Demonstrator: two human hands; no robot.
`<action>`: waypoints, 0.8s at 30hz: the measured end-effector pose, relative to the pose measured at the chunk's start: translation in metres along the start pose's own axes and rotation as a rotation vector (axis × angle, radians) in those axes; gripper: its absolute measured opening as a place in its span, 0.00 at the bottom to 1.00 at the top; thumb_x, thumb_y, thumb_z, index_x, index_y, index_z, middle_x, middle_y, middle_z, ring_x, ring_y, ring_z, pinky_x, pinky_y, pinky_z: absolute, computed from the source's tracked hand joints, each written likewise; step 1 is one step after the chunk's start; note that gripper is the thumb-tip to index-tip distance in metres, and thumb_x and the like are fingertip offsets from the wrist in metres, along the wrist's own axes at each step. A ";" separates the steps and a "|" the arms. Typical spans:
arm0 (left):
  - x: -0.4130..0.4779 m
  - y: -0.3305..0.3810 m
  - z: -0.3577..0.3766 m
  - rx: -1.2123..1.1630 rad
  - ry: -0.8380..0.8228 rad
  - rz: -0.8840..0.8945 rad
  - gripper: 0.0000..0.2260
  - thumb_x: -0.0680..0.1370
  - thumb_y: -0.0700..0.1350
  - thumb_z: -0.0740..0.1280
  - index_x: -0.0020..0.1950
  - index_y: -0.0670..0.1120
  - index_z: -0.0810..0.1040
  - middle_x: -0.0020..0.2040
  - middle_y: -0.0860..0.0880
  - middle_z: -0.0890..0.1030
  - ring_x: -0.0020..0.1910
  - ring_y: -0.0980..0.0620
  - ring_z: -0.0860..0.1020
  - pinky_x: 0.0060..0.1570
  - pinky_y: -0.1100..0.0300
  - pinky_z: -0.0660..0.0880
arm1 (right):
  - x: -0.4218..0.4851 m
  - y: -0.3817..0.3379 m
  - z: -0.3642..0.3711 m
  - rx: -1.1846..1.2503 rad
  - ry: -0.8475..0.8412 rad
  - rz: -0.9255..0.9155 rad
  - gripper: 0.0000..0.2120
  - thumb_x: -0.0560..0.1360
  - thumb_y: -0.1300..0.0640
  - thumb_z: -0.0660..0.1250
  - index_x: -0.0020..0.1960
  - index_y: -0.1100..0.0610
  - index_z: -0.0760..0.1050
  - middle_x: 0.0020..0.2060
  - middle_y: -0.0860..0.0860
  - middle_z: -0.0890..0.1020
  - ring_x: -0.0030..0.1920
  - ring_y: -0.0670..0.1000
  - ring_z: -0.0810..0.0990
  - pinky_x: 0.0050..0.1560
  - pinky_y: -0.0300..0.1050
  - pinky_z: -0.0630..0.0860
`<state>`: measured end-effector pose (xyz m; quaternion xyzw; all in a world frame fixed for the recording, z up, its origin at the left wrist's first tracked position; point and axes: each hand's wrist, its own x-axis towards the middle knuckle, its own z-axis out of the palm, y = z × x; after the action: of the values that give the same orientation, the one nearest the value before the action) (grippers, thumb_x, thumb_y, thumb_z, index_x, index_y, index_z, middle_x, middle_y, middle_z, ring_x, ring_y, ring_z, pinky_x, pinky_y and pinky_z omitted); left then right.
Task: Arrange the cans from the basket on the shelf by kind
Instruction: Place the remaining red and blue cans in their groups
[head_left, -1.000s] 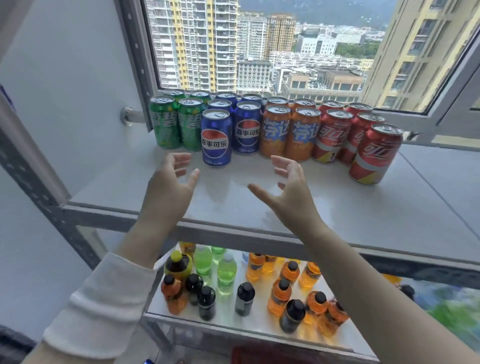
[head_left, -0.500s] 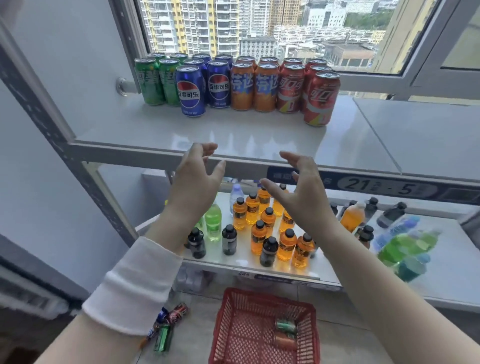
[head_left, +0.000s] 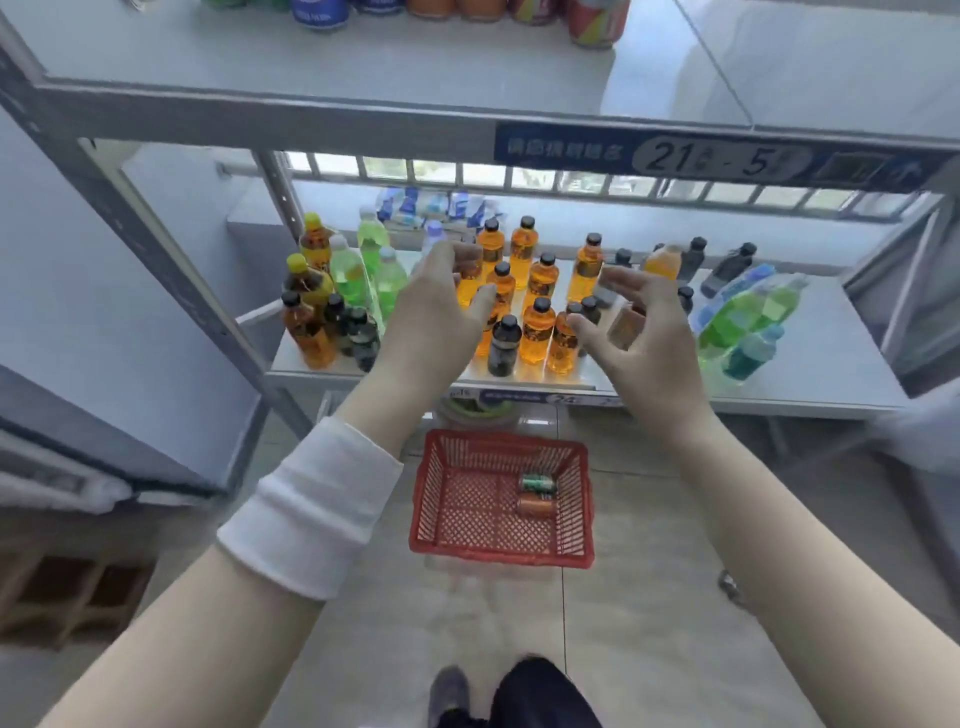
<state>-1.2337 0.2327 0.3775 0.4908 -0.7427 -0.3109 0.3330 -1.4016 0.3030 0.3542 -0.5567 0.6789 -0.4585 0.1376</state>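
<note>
On the floor (head_left: 649, 597), a red basket (head_left: 447, 519) held a green can (head_left: 537, 484) and orange can (head_left: 535, 505); left hand (head_left: 431, 322) and right hand (head_left: 649, 338) hovered spread, empty. Fetching one seemed next.

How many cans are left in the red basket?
2. A green can and an orange can lie on their sides, next to each other, toward the right side of the basket. The basket floor shows fully, so none seems hidden.

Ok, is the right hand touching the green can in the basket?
Apart. Head view: the right hand hovers open by the bottles, well above the green can.
</note>
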 end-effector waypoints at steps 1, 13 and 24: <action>-0.006 0.001 0.007 -0.001 -0.011 -0.008 0.15 0.78 0.44 0.63 0.64 0.44 0.69 0.62 0.48 0.74 0.61 0.51 0.72 0.57 0.62 0.69 | -0.008 0.005 -0.005 -0.003 -0.008 0.013 0.22 0.72 0.53 0.70 0.64 0.58 0.69 0.57 0.48 0.72 0.60 0.47 0.72 0.59 0.33 0.68; -0.071 -0.043 0.098 -0.005 -0.135 -0.230 0.14 0.78 0.44 0.64 0.63 0.45 0.70 0.61 0.48 0.75 0.60 0.51 0.73 0.59 0.58 0.71 | -0.088 0.100 -0.012 0.001 -0.176 0.282 0.22 0.72 0.54 0.71 0.63 0.56 0.70 0.56 0.46 0.71 0.57 0.43 0.70 0.60 0.37 0.67; -0.050 -0.145 0.191 -0.066 -0.370 -0.536 0.12 0.78 0.44 0.64 0.61 0.46 0.72 0.58 0.49 0.77 0.56 0.54 0.75 0.53 0.62 0.70 | -0.104 0.213 0.062 0.213 -0.152 0.898 0.19 0.73 0.53 0.70 0.62 0.56 0.71 0.57 0.49 0.76 0.56 0.45 0.75 0.46 0.30 0.71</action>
<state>-1.2964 0.2581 0.1419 0.5932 -0.6243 -0.4953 0.1145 -1.4564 0.3566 0.1219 -0.2226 0.7900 -0.3785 0.4279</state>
